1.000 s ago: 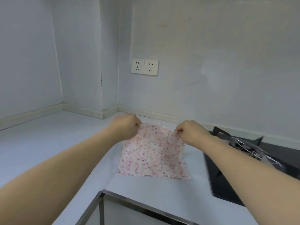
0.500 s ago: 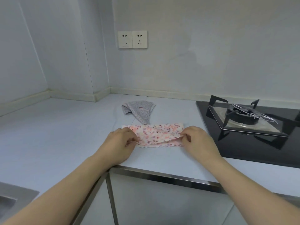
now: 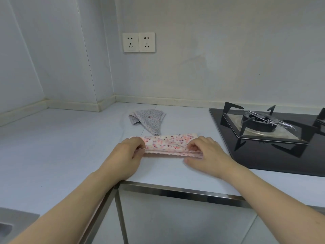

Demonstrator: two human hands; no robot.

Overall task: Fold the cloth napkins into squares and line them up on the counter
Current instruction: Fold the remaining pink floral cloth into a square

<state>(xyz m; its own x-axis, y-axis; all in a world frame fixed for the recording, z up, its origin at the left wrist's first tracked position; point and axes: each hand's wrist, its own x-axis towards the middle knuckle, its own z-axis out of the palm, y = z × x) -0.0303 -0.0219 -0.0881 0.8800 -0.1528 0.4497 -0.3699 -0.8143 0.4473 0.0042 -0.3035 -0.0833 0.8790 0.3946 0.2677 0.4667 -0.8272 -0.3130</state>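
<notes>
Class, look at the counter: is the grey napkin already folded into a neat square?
No. The grey napkin lies crumpled in a loose, pointed heap on the counter, behind the pink napkin.

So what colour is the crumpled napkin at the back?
Grey with tiny dark speckles: the crumpled napkin shows best in the head view, behind the pink one.

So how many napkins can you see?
2. The pink napkin lies on the counter, held between the left hand and right hand. The grey napkin lies crumpled just behind it. None looks hidden.
</notes>
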